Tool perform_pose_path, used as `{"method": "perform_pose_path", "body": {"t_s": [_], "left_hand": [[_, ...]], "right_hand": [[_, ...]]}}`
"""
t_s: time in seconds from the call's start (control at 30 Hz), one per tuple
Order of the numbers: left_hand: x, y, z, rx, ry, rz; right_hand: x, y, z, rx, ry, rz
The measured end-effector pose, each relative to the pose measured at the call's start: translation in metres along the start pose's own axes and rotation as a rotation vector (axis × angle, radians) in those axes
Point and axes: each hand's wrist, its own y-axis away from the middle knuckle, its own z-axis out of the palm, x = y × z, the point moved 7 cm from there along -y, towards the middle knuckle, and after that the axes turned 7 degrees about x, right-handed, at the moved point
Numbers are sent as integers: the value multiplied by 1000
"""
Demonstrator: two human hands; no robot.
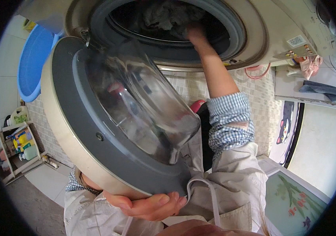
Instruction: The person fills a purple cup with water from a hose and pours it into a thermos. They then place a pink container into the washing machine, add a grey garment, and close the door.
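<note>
A front-loading washing machine (262, 17) stands before me with its round door (120, 177) swung out over my lap. My left hand (153, 206) grips the lower rim of that door, fingers curled along its edge. The door's bulging glass (144, 109) faces up and to the right. Through the round opening, my right hand (196, 34) reaches into the dark drum. Grey, fluffy-looking fabric (168, 17) lies in there, right by the hand. Shadow and blur hide those fingers, so whether they hold the fabric is unclear.
At left, a blue plastic basin (33, 65) leans near the machine. Below it, a small rack (35, 138) carries several bottles. A dark cloth (323, 90) hangs over a ledge at right, and a cat-patterned mat (284, 132) lies on the tiled floor (262, 115).
</note>
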Motion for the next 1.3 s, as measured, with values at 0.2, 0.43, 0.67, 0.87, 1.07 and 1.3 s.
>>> {"method": "perform_pose_path", "body": {"t_s": [0.2, 0.43, 0.67, 0.87, 1.07, 1.3], "left_hand": [[7, 7, 0, 131, -146, 5], [12, 9, -3, 142, -26, -35], [-1, -3, 2, 147, 70, 0], [-9, -6, 3, 99, 173, 55], [-6, 1, -2, 210, -47, 67], [-5, -2, 2, 134, 87, 77]], "right_hand": [[-44, 107, -72, -36, -1484, 655], [-79, 155, -133, -268, -2241, 321], [-97, 163, -159, -290, -2030, 86], [-103, 158, -91, 101, -476, -408], [-93, 142, -45, 107, 415, -721], [-85, 148, -128, 322, -719, 40]]}}
